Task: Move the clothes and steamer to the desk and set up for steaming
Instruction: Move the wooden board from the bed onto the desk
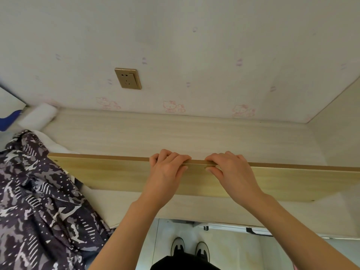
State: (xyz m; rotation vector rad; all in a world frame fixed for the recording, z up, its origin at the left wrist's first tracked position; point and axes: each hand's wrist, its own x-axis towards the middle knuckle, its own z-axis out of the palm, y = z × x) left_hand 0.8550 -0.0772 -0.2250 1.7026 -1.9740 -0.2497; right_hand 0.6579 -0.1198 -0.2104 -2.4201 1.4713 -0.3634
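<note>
Forearms [136, 221] reach from the person to the desk [155, 133], the biggest thing, which lies under and beyond the grip. On it a long wooden board [109, 172] stands on its edge. Both hands hold its upper edge near the middle. The left hand [167, 168] and right hand [228, 168] are just beside each other, fingers curled over the top and thumbs on the near face. The clothes [39, 191], a dark patterned heap, lie left of the grip on the desk, close by the board's left end. I see no steamer.

I think the risk is this: the hands are so close together that the long ends can swing, and the left end could catch the cloth and drag it off. Above the grip, on the wall, is a socket [128, 78]. No container is visible.
</note>
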